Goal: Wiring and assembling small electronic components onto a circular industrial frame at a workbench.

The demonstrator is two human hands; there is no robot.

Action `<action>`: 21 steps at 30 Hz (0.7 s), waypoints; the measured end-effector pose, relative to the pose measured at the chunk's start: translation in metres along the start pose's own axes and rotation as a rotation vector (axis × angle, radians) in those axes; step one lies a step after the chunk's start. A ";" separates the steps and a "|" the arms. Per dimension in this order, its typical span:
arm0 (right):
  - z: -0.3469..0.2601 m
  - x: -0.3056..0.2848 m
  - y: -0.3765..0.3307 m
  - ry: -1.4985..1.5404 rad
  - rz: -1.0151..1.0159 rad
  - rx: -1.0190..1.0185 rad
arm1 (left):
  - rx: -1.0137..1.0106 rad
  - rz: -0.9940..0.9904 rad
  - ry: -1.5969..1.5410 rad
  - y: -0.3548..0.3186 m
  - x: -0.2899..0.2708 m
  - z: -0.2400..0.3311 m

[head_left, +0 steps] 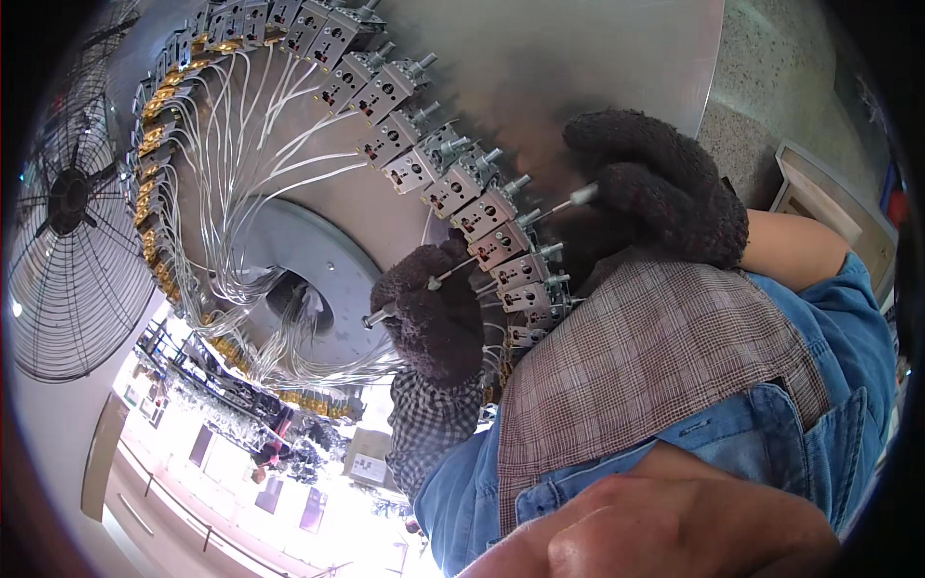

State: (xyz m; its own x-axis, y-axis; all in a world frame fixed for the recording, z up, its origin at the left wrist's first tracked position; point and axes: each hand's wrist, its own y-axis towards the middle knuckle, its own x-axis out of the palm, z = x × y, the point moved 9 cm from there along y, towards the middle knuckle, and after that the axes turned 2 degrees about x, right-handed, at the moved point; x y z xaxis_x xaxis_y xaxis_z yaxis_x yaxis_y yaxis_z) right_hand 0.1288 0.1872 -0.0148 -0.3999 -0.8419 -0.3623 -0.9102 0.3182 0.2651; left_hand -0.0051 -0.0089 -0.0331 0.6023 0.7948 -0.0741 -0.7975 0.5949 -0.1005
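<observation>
A thin rod with pale ends (583,196) seems to lie across one of the metal clamp blocks (501,244) on the ring-shaped machine; its middle is hidden by the block. My right hand (665,183), in a dark knitted glove, is closed at the rod's right end, on the side nearer my body. My left hand (427,313), gloved alike, is closed at the left end, on the inner side of the blocks. A short metal cylinder (379,316) sticks out from the left glove; what it belongs to is hidden.
Several similar blocks with studs curve along the round table (597,58). White wires (246,159) run from brass-coloured fittings (152,144) to a grey hub (352,255). A large caged fan (72,202) stands at left. A wooden-edged panel (809,188) is at right.
</observation>
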 end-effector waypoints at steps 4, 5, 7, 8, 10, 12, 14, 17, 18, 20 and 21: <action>-0.015 0.002 0.001 -0.136 0.076 -0.159 | -0.104 -0.005 -0.529 0.002 0.011 -0.006; -0.016 0.003 -0.002 -0.136 0.075 -0.158 | -0.105 -0.004 -0.530 0.003 0.012 -0.007; 0.001 0.014 -0.006 -0.007 -0.030 0.053 | -0.075 0.017 -0.492 0.003 0.010 -0.006; 0.002 0.015 -0.006 -0.006 -0.029 0.054 | -0.076 0.017 -0.491 0.003 0.010 -0.007; 0.004 0.018 -0.006 -0.016 -0.045 0.024 | -0.025 -0.026 -0.345 0.005 0.011 -0.003; 0.002 0.018 -0.006 -0.061 -0.034 -0.040 | -0.010 -0.074 -0.367 0.007 0.013 -0.002; -0.003 0.018 -0.007 -0.107 -0.023 -0.103 | 0.005 -0.122 -0.389 0.006 0.016 0.000; -0.008 0.016 -0.005 -0.153 -0.022 -0.120 | -0.003 -0.085 -0.520 0.005 0.013 -0.002; 0.008 0.017 -0.003 0.081 -0.043 0.117 | -0.028 -0.095 -0.496 0.005 0.014 -0.003; 0.021 0.022 -0.005 0.315 -0.063 0.354 | -0.053 -0.106 -0.473 0.005 0.015 -0.004; 0.022 0.023 -0.005 0.435 -0.046 0.406 | -0.049 -0.117 -0.487 0.006 0.016 -0.003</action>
State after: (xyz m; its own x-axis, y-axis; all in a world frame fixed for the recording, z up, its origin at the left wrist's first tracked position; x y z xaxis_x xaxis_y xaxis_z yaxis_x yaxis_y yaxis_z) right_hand 0.1221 0.1758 -0.0443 -0.3565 -0.9326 0.0567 -0.9281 0.3465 -0.1364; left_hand -0.0001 0.0071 -0.0383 0.5918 0.6936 0.4107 -0.7159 0.6865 -0.1277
